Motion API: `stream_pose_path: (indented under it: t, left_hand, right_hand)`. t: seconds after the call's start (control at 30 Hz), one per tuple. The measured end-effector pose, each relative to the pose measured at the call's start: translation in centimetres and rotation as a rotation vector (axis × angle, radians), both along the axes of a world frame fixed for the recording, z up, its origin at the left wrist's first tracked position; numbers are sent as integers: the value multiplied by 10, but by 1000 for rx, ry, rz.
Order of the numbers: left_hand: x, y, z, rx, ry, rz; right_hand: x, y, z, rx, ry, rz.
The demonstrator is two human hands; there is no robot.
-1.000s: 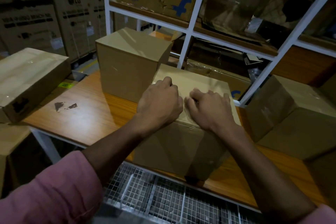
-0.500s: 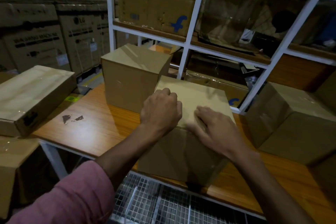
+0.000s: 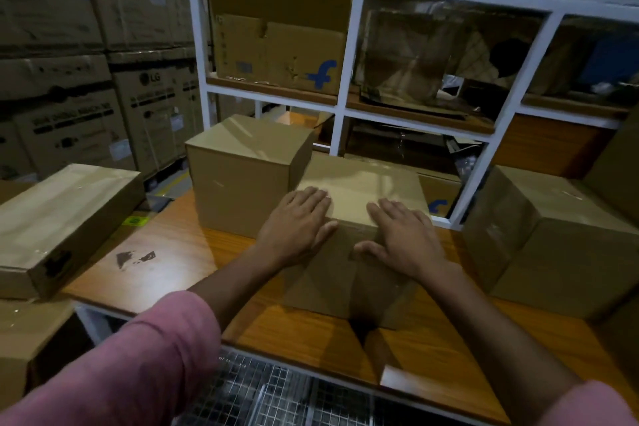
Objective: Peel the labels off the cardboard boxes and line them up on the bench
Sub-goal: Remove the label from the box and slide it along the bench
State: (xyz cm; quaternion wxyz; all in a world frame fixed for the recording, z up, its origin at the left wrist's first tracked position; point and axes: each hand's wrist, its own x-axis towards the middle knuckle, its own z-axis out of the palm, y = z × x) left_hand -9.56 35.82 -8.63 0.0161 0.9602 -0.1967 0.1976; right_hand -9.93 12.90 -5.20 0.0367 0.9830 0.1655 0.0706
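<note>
A plain cardboard box (image 3: pixel 359 190) stands in the middle of the wooden bench (image 3: pixel 166 252), one corner turned toward me. My left hand (image 3: pixel 297 223) lies flat on its near top edge, fingers spread, thumb over the front face. My right hand (image 3: pixel 401 235) rests the same way on the top's right part, thumb down the front. Neither hand grips anything. I see no label on this box. A taller box (image 3: pixel 242 176) stands touching it at the back left, and another box (image 3: pixel 546 232) sits to the right.
A long flat box (image 3: pixel 58 221) lies left of the bench on other cartons. A white shelf frame (image 3: pixel 345 104) with boxes rises behind the bench. Stacked printed cartons (image 3: pixel 86 79) fill the left background. A wire grid (image 3: pixel 276 398) sits below the bench's front edge.
Both hands have gone from curled at the box's top edge to flat with fingers spread. The view has tilted up, showing more of the shelves.
</note>
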Motion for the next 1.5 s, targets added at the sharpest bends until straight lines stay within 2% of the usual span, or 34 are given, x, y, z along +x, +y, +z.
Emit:
stream_pose_path:
  t: [0.23, 0.4, 0.53, 0.67, 0.8, 1.1, 1.5]
  left_hand:
    - [39, 54, -11, -13, 58, 163]
    - [83, 78, 5, 39, 47, 164]
    - [116, 93, 8, -23, 90, 125]
    - [131, 97, -4, -160, -83, 54]
    - [140, 97, -14, -179, -214, 75]
    - [149, 91, -18, -225, -294, 97]
    - [155, 90, -14, -142, -268, 105]
  right_hand:
    - [51, 10, -2, -6, -1, -19]
    - [89, 19, -7, -34, -24, -38]
    - [111, 25, -10, -36, -44, -54]
    - [128, 29, -11, -33, -33, -51]
    - [141, 30, -10, -49, -27, -65]
    - [162, 32, -13, -64, -55, -93]
    - [170, 33, -14, -114, -91, -69]
